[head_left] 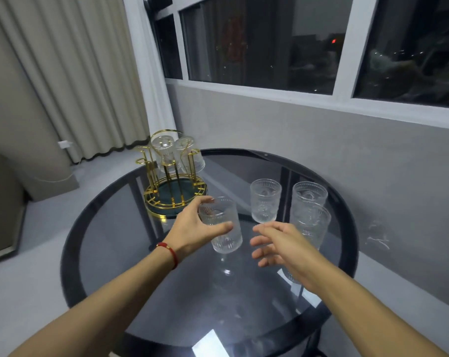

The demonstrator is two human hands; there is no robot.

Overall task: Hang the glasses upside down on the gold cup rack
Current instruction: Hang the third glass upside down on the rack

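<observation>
On the round dark glass table (120, 228), the left hand (192, 228) has its fingers (219, 226) wrapped around a clear ribbed drinking glass (224, 228), mouth up, its embossed walls catching the light, just in front of the gold wire cup rack (175, 186). That rack has a round dark green base, and two similar glasses (177, 153) hang upside down on its prongs. The right hand (282, 246) hovers alongside, fingers spread and empty. Three more upright patterned glasses (265, 199) stand just beyond it.
</observation>
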